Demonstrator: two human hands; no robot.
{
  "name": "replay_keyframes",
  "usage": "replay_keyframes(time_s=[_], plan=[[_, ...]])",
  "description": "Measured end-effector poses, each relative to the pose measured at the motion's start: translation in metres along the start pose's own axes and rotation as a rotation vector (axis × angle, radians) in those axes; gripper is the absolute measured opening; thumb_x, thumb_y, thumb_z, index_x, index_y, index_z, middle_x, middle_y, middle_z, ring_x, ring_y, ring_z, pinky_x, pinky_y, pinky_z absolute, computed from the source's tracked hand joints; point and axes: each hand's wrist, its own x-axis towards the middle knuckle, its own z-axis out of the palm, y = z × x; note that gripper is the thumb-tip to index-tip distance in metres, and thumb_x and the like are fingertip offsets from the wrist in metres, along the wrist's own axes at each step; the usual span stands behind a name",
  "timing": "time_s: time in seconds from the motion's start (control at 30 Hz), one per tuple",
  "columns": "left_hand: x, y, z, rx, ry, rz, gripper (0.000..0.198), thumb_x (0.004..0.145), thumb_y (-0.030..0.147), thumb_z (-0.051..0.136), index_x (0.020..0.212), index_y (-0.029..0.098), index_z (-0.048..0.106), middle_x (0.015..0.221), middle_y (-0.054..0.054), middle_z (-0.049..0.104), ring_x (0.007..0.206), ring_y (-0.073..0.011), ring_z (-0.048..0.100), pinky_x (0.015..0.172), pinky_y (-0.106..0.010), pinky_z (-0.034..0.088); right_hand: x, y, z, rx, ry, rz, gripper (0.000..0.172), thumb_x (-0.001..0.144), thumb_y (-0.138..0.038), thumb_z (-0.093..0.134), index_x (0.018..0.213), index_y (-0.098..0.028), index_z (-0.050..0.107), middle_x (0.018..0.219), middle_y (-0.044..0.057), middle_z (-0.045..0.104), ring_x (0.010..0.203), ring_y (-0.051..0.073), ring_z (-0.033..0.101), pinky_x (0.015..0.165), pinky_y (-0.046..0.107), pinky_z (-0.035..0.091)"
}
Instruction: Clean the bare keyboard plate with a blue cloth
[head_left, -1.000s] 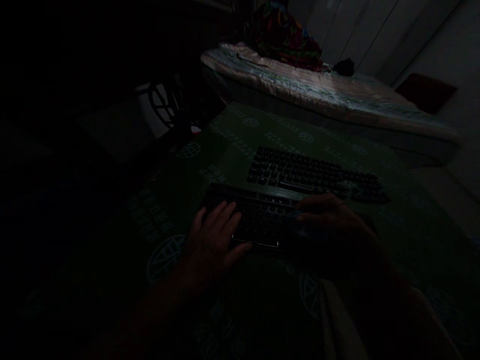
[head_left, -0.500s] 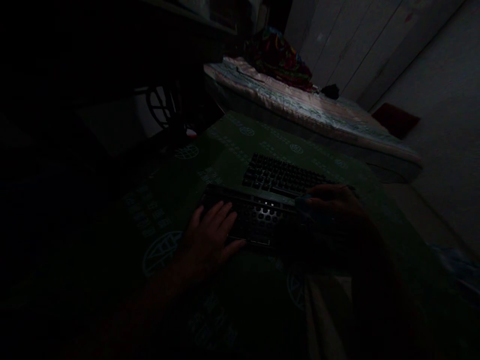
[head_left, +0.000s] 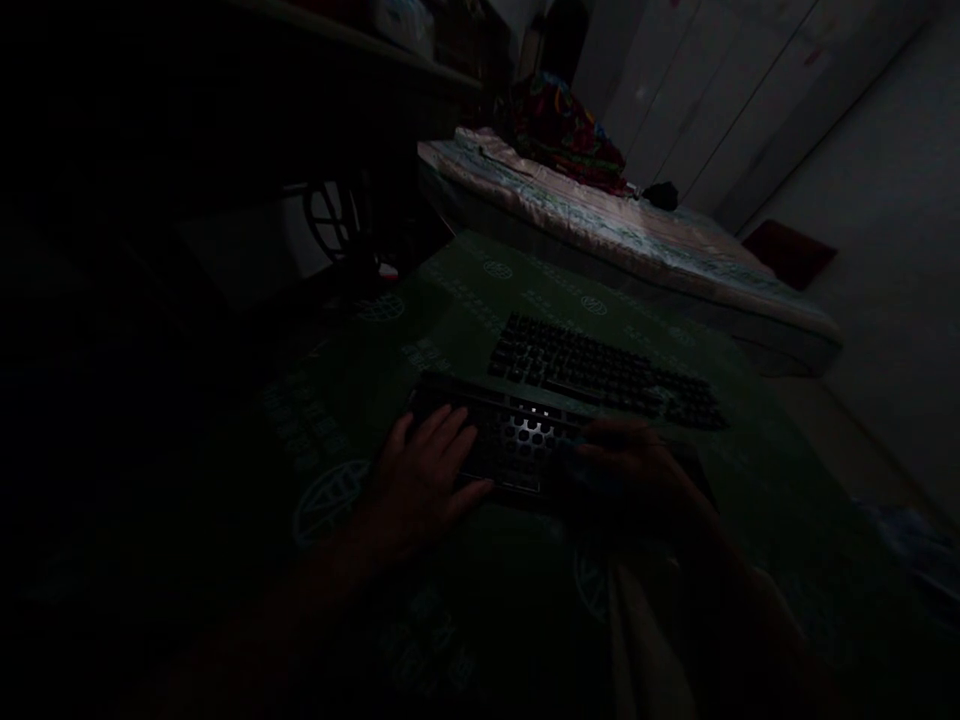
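The room is very dark. A black keyboard lies on a green printed mat in front of me. My left hand rests flat on the keyboard's left end with its fingers spread. My right hand lies over the keyboard's right half, its fingers curled on a small bluish cloth that is hard to make out. A second black keyboard lies just beyond the first, untouched.
A low mattress with a pale cover runs along the mat's far side, with a heap of colourful cloth on it. An iron wheel frame stands at the left. A dark red rug lies by the wall.
My right hand has slid left and nearer along the near keyboard, uncovering the far keyboard's right end. My left hand has stayed put. The view has shifted slightly.
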Motion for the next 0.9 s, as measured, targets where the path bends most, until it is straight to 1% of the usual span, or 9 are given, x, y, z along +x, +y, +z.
replay_keyframes(time_s=[0.07, 0.17, 0.37, 0.53, 0.6, 0.67, 0.77, 0.83, 0.9], plan=[[0.000, 0.000, -0.001, 0.004, -0.003, 0.015, 0.049, 0.086, 0.047, 0.048, 0.120, 0.013, 0.054, 0.133, -0.018, 0.051, 0.125, -0.0354, 0.044, 0.100, -0.060, 0.029, -0.002, 0.006, -0.007, 0.004, 0.037, 0.033, 0.036, 0.061, -0.049, 0.075, 0.081, -0.019, 0.072, 0.079, 0.007, 0.070, 0.070, 0.023, 0.065, 0.060, 0.032, 0.051], [0.000, 0.000, -0.002, 0.011, 0.011, 0.039, 0.048, 0.086, 0.045, 0.049, 0.119, 0.011, 0.055, 0.132, -0.019, 0.052, 0.123, -0.0361, 0.045, 0.099, -0.061, 0.031, -0.004, 0.009, -0.011, -0.011, 0.167, 0.037, 0.039, 0.059, -0.049, 0.076, 0.084, -0.019, 0.072, 0.088, 0.008, 0.071, 0.081, 0.025, 0.066, 0.067, 0.033, 0.052], [-0.002, -0.003, 0.000, 0.021, 0.069, 0.075, 0.046, 0.087, 0.044, 0.047, 0.119, 0.011, 0.055, 0.130, -0.020, 0.053, 0.122, -0.0364, 0.047, 0.098, -0.060, 0.031, -0.003, 0.012, -0.012, 0.010, 0.072, 0.029, 0.039, 0.059, -0.051, 0.076, 0.082, -0.019, 0.073, 0.080, 0.007, 0.071, 0.071, 0.023, 0.066, 0.059, 0.031, 0.052], [-0.001, -0.004, 0.000, 0.046, 0.069, 0.094, 0.045, 0.088, 0.043, 0.044, 0.118, 0.010, 0.055, 0.130, -0.020, 0.053, 0.121, -0.0362, 0.048, 0.096, -0.060, 0.034, -0.006, 0.009, -0.024, -0.002, 0.130, 0.046, 0.037, 0.060, -0.046, 0.077, 0.081, -0.017, 0.072, 0.076, 0.006, 0.071, 0.069, 0.022, 0.066, 0.058, 0.030, 0.051], [-0.001, -0.003, -0.001, 0.049, 0.066, 0.095, 0.045, 0.089, 0.044, 0.043, 0.117, 0.010, 0.055, 0.130, -0.020, 0.054, 0.120, -0.0364, 0.049, 0.095, -0.060, 0.034, -0.003, 0.004, -0.019, -0.006, 0.153, 0.006, 0.033, 0.062, -0.045, 0.075, 0.079, -0.017, 0.072, 0.076, 0.006, 0.071, 0.070, 0.022, 0.066, 0.060, 0.030, 0.052], [0.000, -0.003, -0.001, 0.050, 0.067, 0.090, 0.046, 0.088, 0.045, 0.043, 0.117, 0.010, 0.055, 0.129, -0.021, 0.054, 0.120, -0.0367, 0.049, 0.095, -0.060, 0.035, 0.001, 0.000, -0.008, -0.012, 0.143, -0.054, 0.029, 0.066, -0.044, 0.072, 0.077, -0.017, 0.072, 0.075, 0.006, 0.071, 0.069, 0.021, 0.065, 0.060, 0.030, 0.051], [0.000, -0.002, -0.001, 0.051, 0.071, 0.086, 0.047, 0.089, 0.045, 0.043, 0.117, 0.010, 0.055, 0.129, -0.021, 0.054, 0.120, -0.0367, 0.049, 0.095, -0.061, 0.035, 0.006, -0.003, 0.008, -0.025, 0.158, -0.085, 0.029, 0.067, -0.045, 0.071, 0.075, -0.018, 0.071, 0.070, 0.005, 0.070, 0.064, 0.020, 0.064, 0.056, 0.030, 0.050], [0.000, -0.002, -0.002, 0.051, 0.068, 0.088, 0.046, 0.089, 0.044, 0.043, 0.117, 0.010, 0.055, 0.129, -0.020, 0.054, 0.120, -0.0364, 0.048, 0.095, -0.061, 0.035, 0.006, -0.002, 0.011, -0.030, 0.157, -0.074, 0.029, 0.066, -0.045, 0.072, 0.076, -0.018, 0.071, 0.070, 0.005, 0.070, 0.063, 0.020, 0.063, 0.054, 0.029, 0.050], [-0.001, -0.002, -0.002, 0.051, 0.060, 0.082, 0.046, 0.089, 0.044, 0.043, 0.117, 0.011, 0.055, 0.130, -0.020, 0.054, 0.121, -0.0357, 0.048, 0.096, -0.060, 0.034, 0.002, 0.000, 0.008, -0.027, 0.135, -0.048, 0.031, 0.064, -0.045, 0.073, 0.077, -0.017, 0.072, 0.072, 0.006, 0.070, 0.063, 0.020, 0.064, 0.053, 0.029, 0.050]])
